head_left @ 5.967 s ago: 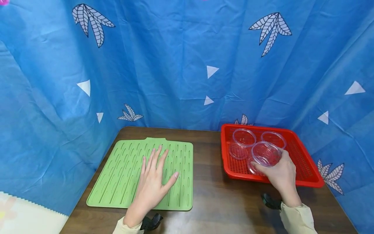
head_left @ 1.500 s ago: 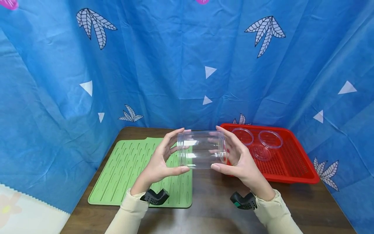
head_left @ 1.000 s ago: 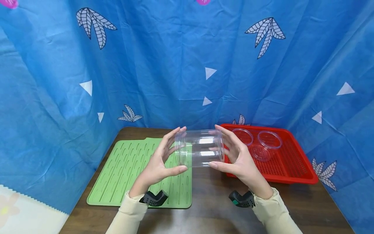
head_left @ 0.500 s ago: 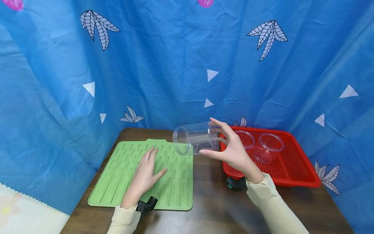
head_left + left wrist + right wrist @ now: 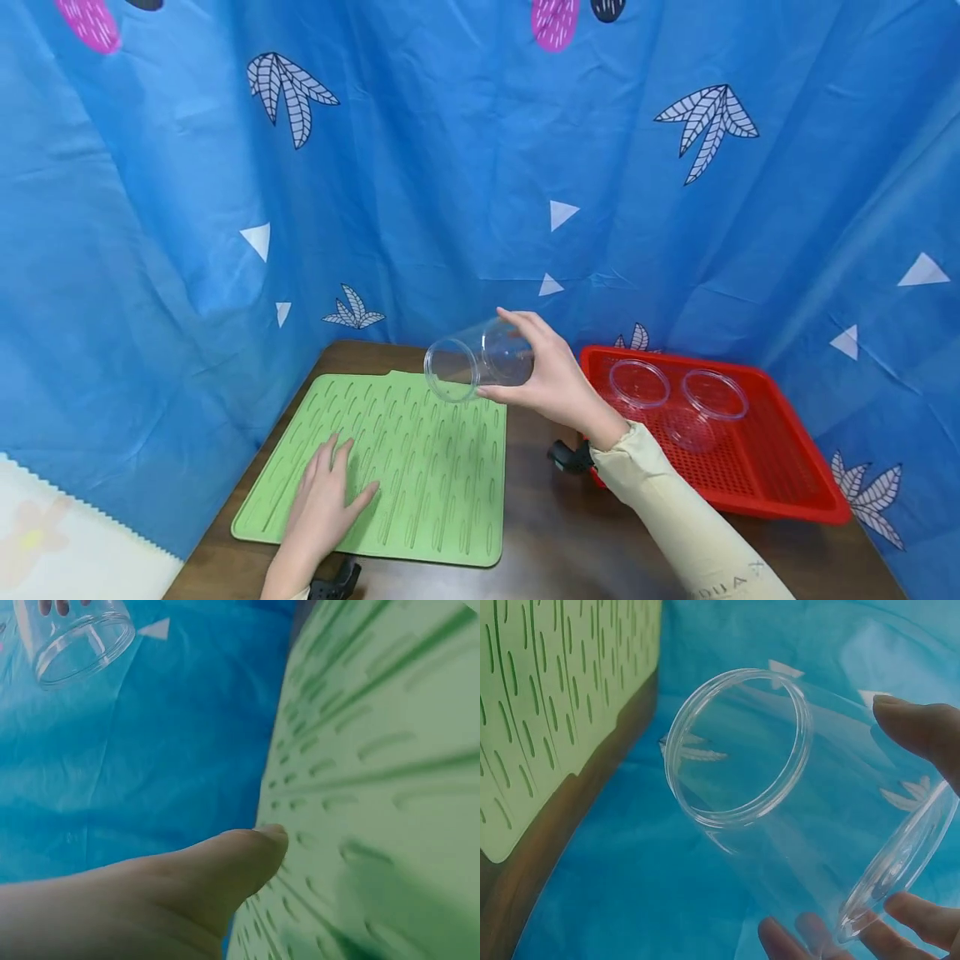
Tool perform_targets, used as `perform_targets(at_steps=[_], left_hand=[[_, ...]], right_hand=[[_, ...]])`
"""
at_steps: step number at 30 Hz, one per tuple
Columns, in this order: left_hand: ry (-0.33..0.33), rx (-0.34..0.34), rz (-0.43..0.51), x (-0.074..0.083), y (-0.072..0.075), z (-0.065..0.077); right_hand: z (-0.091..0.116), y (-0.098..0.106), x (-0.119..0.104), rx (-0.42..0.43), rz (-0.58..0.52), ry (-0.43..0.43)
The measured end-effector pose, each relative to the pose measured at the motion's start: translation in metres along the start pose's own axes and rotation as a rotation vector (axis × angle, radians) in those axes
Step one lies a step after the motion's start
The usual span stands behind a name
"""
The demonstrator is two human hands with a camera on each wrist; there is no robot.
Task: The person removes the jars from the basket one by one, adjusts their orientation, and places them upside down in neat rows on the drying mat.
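A clear, see-through jar (image 5: 486, 354) is held in the air by my right hand (image 5: 558, 375), its thumb and fingers around the base end. The jar lies tilted, its open rim facing left and slightly down, over the back right part of a green ridged drying mat (image 5: 420, 500). My left hand (image 5: 318, 508) is over the mat's front left part with fingers extended and nothing in it; whether it touches the mat I cannot tell. In the right wrist view, the jar (image 5: 802, 795) shows nothing inside. The left wrist view catches its rim (image 5: 86, 664) at the upper left.
A red mesh basket (image 5: 798, 458) stands on the right of the brown table (image 5: 536, 517). Two more clear jars, one left (image 5: 639, 404) and one right (image 5: 693, 429), are upright in it. A blue curtain (image 5: 450, 167) hangs behind and at both sides.
The right hand took the jar from the basket and both hands held it sideways. The left hand let go and moved down left; the right carried the jar leftward, tilting its rim down.
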State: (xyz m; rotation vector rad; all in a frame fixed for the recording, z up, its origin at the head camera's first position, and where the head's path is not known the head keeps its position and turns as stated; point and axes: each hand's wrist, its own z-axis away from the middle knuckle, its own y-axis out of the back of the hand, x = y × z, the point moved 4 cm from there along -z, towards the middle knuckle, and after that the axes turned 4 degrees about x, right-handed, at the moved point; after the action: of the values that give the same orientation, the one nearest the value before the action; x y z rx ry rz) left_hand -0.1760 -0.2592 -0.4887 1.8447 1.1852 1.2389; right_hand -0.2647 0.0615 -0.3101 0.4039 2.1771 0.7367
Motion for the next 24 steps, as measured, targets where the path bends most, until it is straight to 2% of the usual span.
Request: perform_targets(at_steps=[4,14,24], left_hand=[[0.042,-0.014,-0.023,-0.014,0.002,0.009],[0.197,-0.161,-0.093,-0.049,0.016,0.027],[0.242,-0.22,-0.109,-0.059,0.017,0.038]], right_hand=[[-0.018,-0.022,0.001,-0.034,0.013,0.024],[-0.068,-0.097,-0.015,-0.151,0.029,0.021],[-0.092,-0.145,-0.024,-0.227,0.068,-0.012]])
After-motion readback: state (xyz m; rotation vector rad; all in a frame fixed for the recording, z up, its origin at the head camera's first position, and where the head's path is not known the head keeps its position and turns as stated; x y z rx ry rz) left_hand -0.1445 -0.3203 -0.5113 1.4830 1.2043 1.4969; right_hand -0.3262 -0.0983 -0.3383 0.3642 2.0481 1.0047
